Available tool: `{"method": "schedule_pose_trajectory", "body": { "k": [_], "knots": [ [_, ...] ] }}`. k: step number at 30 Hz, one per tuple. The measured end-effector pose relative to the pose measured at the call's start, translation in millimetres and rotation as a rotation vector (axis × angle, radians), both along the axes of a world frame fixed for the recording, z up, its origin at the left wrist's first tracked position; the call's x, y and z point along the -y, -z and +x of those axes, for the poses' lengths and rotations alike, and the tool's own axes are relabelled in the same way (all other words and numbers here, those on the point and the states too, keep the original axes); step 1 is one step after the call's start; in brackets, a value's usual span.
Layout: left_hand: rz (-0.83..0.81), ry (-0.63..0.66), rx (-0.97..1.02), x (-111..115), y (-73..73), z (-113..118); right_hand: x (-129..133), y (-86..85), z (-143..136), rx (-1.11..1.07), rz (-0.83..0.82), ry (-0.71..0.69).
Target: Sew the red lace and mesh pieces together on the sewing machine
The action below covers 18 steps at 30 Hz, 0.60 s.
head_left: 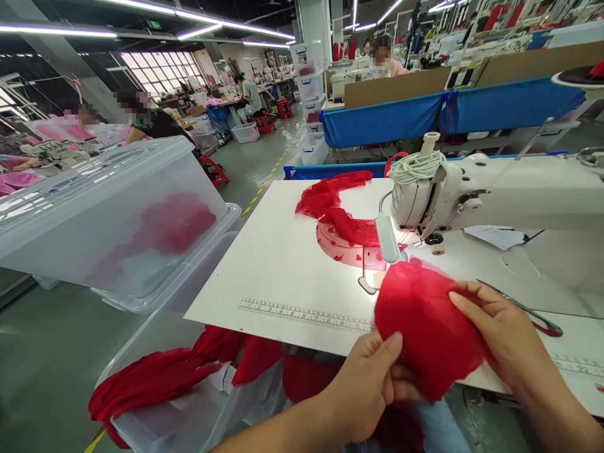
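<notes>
Red fabric piece [419,314], lower right of frame, held up over near edge of white table [264,251], just before sewing machine [509,189]. From my remote seat I see left hand [365,384] pinching its lower left edge, thumb on near face; right hand [503,330] clamped on its upper right edge, thumb on near face, other fingers partly hidden. I judge it light, limp, thin, perhaps slippery; hard pull could stretch or pucker it. I'd grip opposite margins, thumb against fingertips, tension low.
</notes>
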<state>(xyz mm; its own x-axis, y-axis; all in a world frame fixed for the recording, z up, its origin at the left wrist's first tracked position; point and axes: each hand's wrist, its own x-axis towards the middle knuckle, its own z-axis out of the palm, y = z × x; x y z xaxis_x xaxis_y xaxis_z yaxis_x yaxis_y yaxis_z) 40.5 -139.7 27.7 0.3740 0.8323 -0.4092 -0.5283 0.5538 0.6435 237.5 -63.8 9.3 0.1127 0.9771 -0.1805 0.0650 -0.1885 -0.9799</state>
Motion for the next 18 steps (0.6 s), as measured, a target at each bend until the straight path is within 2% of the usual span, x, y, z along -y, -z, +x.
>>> {"method": "schedule_pose_trajectory", "body": {
  "k": [2, 3, 5, 7, 8, 10, 11, 13, 15, 18],
  "knots": [
    [-0.069, 0.135, -0.104, 9.2, 12.4, -5.7, 0.5, 8.5, 10.8, 0.286, 0.061, 0.001],
    [-0.082, 0.247, -0.171, 11.9, 13.9, -10.7, 1.4, 12.8, 14.6, 0.428, 0.109, -0.014],
    [-0.015, 0.549, -0.330, 11.0, 5.5, -23.9, 3.1, 20.5, 19.0, 0.632, 0.221, -0.053],
    [0.207, 0.804, -0.515, -0.4, -13.3, -36.4, 4.0, 25.2, 19.0, 0.746, 0.323, -0.089],
    [0.358, 0.801, -0.619, -9.9, -23.2, -40.3, 4.3, 26.1, 17.3, 0.792, 0.374, -0.099],
    [0.690, 0.586, -0.829, -34.7, -36.8, -40.6, 5.4, 25.4, 10.8, 0.873, 0.488, -0.097],
    [0.757, 0.450, -0.880, -48.6, -38.9, -37.2, 6.5, 24.2, 6.0, 0.908, 0.551, -0.104],
    [0.674, 0.273, -0.865, -75.3, -33.6, -25.9, 10.0, 21.0, -5.2, 0.971, 0.681, -0.171],
    [0.487, 0.232, -0.813, -95.9, -21.0, -13.6, 14.6, 18.2, -16.4, 1.012, 0.784, -0.270],
    [0.400, 0.185, -0.828, -109.8, -3.6, -3.4, 18.9, 14.7, -24.6, 0.950, 0.813, -0.363]
  ]
}}
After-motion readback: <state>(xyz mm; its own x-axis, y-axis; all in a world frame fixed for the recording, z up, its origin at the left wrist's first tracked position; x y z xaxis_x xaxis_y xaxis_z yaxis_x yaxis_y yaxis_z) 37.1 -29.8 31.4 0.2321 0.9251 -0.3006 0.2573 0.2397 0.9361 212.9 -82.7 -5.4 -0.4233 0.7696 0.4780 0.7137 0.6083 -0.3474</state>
